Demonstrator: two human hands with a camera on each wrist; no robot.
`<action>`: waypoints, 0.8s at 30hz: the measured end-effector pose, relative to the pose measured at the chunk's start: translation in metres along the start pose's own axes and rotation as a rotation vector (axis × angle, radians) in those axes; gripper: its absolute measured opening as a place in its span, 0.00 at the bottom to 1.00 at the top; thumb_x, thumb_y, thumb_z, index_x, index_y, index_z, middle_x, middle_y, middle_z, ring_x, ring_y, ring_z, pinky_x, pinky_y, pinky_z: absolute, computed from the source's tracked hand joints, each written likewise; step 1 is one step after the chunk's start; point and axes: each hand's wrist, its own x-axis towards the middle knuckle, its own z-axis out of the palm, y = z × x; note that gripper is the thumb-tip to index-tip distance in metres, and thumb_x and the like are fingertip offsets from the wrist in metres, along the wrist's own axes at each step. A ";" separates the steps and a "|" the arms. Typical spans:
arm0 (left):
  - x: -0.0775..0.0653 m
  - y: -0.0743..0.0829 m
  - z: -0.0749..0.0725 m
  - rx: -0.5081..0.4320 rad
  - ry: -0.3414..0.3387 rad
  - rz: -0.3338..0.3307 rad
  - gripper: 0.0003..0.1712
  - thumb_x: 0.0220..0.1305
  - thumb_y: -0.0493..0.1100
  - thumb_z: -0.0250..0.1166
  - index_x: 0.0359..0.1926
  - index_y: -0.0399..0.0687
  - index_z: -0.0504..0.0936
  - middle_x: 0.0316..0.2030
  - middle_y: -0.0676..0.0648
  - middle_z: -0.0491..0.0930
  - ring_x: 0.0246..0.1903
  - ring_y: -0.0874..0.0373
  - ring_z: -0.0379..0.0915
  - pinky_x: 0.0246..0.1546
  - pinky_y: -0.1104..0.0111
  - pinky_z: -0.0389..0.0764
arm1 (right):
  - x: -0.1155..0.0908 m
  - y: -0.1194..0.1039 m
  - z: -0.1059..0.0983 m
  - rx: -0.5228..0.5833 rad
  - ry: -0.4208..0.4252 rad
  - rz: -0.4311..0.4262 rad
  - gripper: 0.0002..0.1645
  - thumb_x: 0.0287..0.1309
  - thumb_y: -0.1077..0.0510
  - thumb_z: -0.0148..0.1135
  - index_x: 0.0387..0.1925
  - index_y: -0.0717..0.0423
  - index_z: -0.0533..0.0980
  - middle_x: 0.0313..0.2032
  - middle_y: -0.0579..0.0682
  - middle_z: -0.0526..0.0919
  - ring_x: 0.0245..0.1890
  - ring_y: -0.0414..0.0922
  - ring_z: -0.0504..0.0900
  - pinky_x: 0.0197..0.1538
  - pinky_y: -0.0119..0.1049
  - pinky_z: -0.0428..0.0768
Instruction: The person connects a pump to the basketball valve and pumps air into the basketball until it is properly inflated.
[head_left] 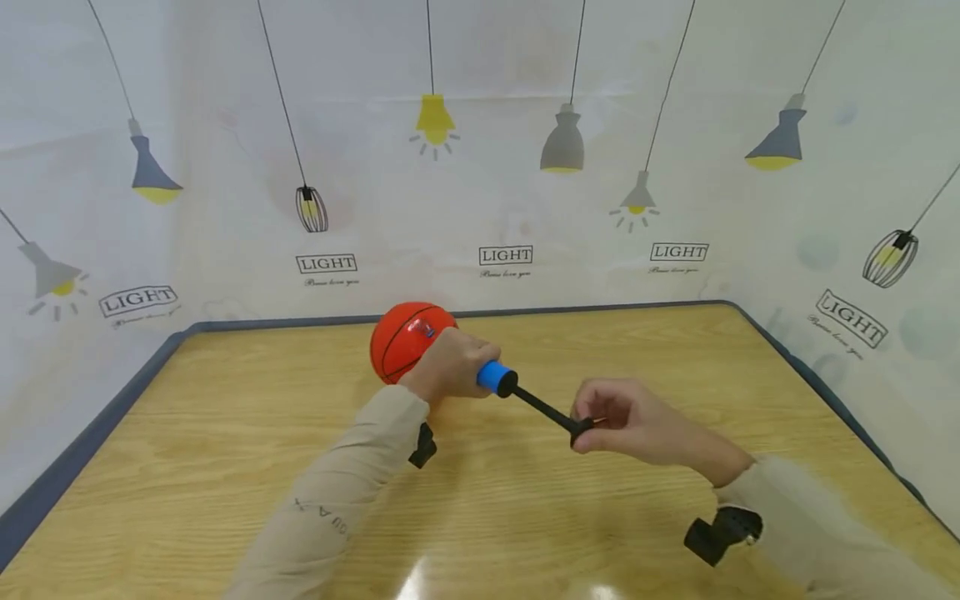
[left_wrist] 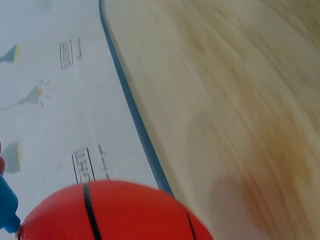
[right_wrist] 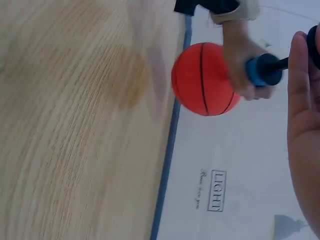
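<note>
A small red basketball [head_left: 396,340] with black lines is at the far end of a blue ball pump [head_left: 492,377]. In the left wrist view the pump's blue tip [left_wrist: 8,205] narrows to a nozzle right at the ball [left_wrist: 125,212]. My left hand [head_left: 454,365] grips the pump's barrel, its fingers wrapped round it. The black rod [head_left: 543,407] is drawn well out of the barrel toward the right. At its end, my right hand [head_left: 637,423] holds the black handle [head_left: 579,430] between thumb and fingers. In the right wrist view the ball [right_wrist: 200,80] appears lifted above the table.
A wood-grain table [head_left: 480,500] lies below both hands, with a dark blue edge strip [head_left: 600,309] along its back and sides. White walls [head_left: 495,192] printed with lamps stand behind and beside it. Black cameras [head_left: 720,533] are strapped to both wrists.
</note>
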 end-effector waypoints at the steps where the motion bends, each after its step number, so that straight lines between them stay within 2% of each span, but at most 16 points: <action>1: 0.002 0.003 0.002 0.005 -0.012 0.013 0.13 0.33 0.41 0.68 0.18 0.47 0.70 0.13 0.55 0.72 0.13 0.66 0.68 0.15 0.76 0.69 | 0.002 0.004 0.000 -0.020 -0.011 -0.011 0.07 0.50 0.69 0.57 0.29 0.62 0.67 0.30 0.52 0.74 0.28 0.39 0.76 0.29 0.33 0.77; 5: 0.009 0.012 0.008 0.036 -0.021 0.056 0.11 0.35 0.42 0.66 0.18 0.48 0.70 0.12 0.55 0.70 0.12 0.66 0.66 0.15 0.76 0.68 | 0.017 0.022 0.002 -0.187 0.003 -0.048 0.08 0.48 0.69 0.58 0.29 0.61 0.67 0.28 0.52 0.73 0.27 0.39 0.76 0.28 0.35 0.77; 8: 0.011 0.014 0.012 0.046 -0.039 0.080 0.10 0.35 0.43 0.65 0.18 0.48 0.70 0.11 0.55 0.68 0.11 0.66 0.64 0.14 0.76 0.66 | 0.020 0.026 0.005 -0.286 0.031 -0.061 0.08 0.48 0.69 0.59 0.29 0.60 0.68 0.28 0.52 0.74 0.28 0.40 0.78 0.29 0.36 0.78; 10: 0.011 0.014 0.012 0.042 -0.045 0.091 0.10 0.36 0.43 0.65 0.18 0.49 0.70 0.11 0.55 0.67 0.10 0.66 0.63 0.13 0.76 0.66 | 0.017 0.021 0.007 -0.294 0.053 -0.038 0.08 0.47 0.69 0.60 0.28 0.60 0.69 0.28 0.51 0.74 0.28 0.41 0.78 0.29 0.36 0.79; 13: 0.009 0.009 0.009 0.029 -0.033 0.076 0.10 0.35 0.41 0.65 0.18 0.48 0.70 0.11 0.55 0.68 0.11 0.66 0.64 0.14 0.76 0.66 | 0.005 0.005 0.007 -0.231 0.060 -0.018 0.08 0.48 0.70 0.59 0.29 0.60 0.69 0.29 0.52 0.73 0.30 0.39 0.78 0.31 0.37 0.79; 16: 0.005 0.003 0.005 0.013 -0.010 0.049 0.11 0.33 0.39 0.66 0.18 0.47 0.70 0.11 0.55 0.69 0.11 0.66 0.64 0.13 0.76 0.66 | -0.011 -0.012 0.004 -0.129 0.025 -0.036 0.07 0.49 0.71 0.57 0.30 0.61 0.68 0.29 0.54 0.71 0.30 0.39 0.77 0.29 0.35 0.78; 18: 0.003 0.001 0.004 0.006 0.002 0.036 0.12 0.32 0.39 0.67 0.18 0.47 0.69 0.11 0.55 0.69 0.11 0.66 0.64 0.13 0.76 0.65 | -0.017 -0.016 0.002 -0.087 -0.001 -0.057 0.07 0.50 0.70 0.56 0.31 0.61 0.67 0.29 0.56 0.70 0.28 0.39 0.75 0.26 0.34 0.76; 21: 0.004 0.003 0.003 0.013 0.006 0.041 0.13 0.33 0.40 0.67 0.18 0.47 0.69 0.12 0.55 0.69 0.11 0.66 0.65 0.14 0.76 0.66 | -0.012 -0.007 0.000 -0.132 -0.015 -0.072 0.07 0.50 0.70 0.56 0.30 0.59 0.67 0.28 0.54 0.71 0.26 0.39 0.74 0.22 0.33 0.73; 24: 0.007 0.006 0.003 0.060 -0.031 0.072 0.12 0.35 0.41 0.66 0.19 0.47 0.69 0.12 0.55 0.68 0.12 0.65 0.65 0.15 0.76 0.67 | 0.005 0.010 0.001 -0.233 -0.032 -0.066 0.08 0.49 0.68 0.58 0.29 0.58 0.68 0.28 0.51 0.73 0.27 0.38 0.76 0.25 0.32 0.76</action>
